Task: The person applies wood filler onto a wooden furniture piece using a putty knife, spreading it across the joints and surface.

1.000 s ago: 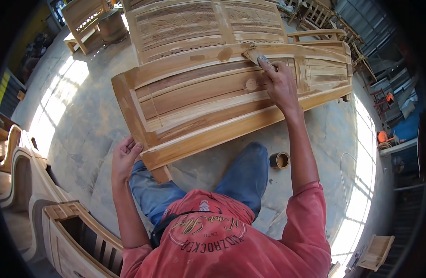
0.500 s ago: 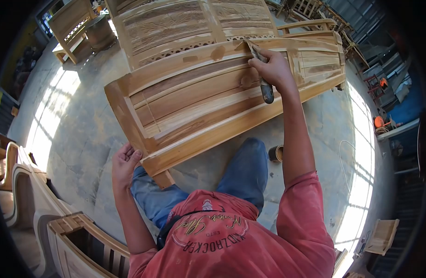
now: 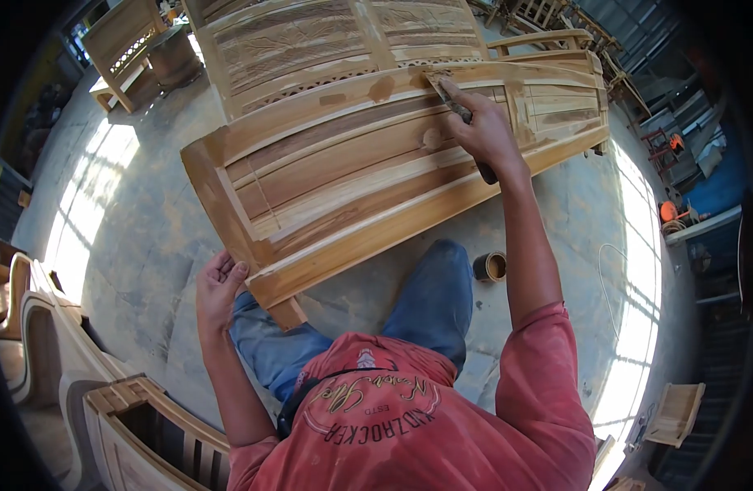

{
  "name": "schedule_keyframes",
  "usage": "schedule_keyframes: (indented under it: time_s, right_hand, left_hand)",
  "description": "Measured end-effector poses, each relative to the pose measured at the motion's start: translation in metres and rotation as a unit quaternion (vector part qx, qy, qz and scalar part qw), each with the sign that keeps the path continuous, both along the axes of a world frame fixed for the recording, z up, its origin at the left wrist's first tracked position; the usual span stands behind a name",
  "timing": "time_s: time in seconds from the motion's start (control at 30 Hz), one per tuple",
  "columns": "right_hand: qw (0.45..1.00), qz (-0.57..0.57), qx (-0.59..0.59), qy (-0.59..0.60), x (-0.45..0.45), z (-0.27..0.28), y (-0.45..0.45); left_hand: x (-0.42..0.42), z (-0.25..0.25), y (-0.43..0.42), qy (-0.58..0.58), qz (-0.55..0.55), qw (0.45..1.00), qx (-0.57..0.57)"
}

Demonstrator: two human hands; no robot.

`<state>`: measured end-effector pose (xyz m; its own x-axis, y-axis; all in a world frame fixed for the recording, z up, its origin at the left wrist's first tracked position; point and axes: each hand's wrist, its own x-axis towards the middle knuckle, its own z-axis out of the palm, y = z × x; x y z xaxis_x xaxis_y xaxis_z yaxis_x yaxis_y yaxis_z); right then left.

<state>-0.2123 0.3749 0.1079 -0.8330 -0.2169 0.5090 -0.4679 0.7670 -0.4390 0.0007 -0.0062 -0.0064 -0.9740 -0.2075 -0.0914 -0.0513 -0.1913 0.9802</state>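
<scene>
A long wooden bench piece (image 3: 343,176) with slatted panels lies at an angle in front of me. Brown filler patches mark its top rail. My right hand (image 3: 492,135) is closed around a putty knife (image 3: 454,100), whose dark handle end pokes out below the palm. The blade's tip, smeared with brown paste, meets the top rail just right of one filler patch (image 3: 381,87). At the near left corner of the bench, my left hand (image 3: 218,288) grips the end edge, thumb on the near side and fingers curled behind.
A small open tin (image 3: 491,267) with brown contents stands on the concrete floor right of my knee. Behind the bench rises a carved wooden backrest (image 3: 294,49). Curved wooden furniture (image 3: 74,360) crowds the lower left, and a small wooden piece (image 3: 676,416) lies at right.
My right hand has shifted slightly down with the putty knife, whose blade has slid a little left along the rail and now leans lower. My left hand stays at the corner.
</scene>
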Motion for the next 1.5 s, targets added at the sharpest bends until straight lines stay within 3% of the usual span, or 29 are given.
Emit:
schedule_keyframes:
  time_s: [0.13, 0.27, 0.47, 0.77, 1.1, 1.27, 1.5]
  right_hand:
    - [0.999, 0.001, -0.027, -0.033, -0.006, -0.004, -0.006]
    - [0.997, 0.003, 0.051, -0.061, -0.016, -0.009, -0.008]
    - [0.984, -0.046, 0.042, -0.165, 0.002, 0.03, -0.007]
    - [0.974, -0.064, -0.062, -0.21, -0.01, 0.031, -0.035]
    - [0.984, -0.039, -0.03, -0.172, -0.001, 0.019, -0.05]
    - [0.988, -0.017, 0.066, -0.141, 0.008, 0.012, -0.037]
    - [0.99, -0.028, 0.066, -0.118, 0.013, 0.016, 0.005]
  left_hand:
    - [0.001, 0.0, -0.002, -0.008, -0.003, 1.0, -0.009]
    - [0.001, -0.001, -0.002, -0.011, -0.004, 1.0, -0.006]
    - [0.001, -0.003, -0.003, -0.004, 0.0, 1.0, -0.012]
    - [0.0, -0.001, -0.004, -0.001, -0.005, 1.0, 0.004]
    - [0.0, -0.004, -0.005, -0.006, 0.001, 1.0, -0.003]
    - [0.002, 0.002, -0.003, -0.023, -0.001, 1.0, -0.019]
    - [0.002, -0.003, -0.003, -0.006, 0.004, 1.0, -0.019]
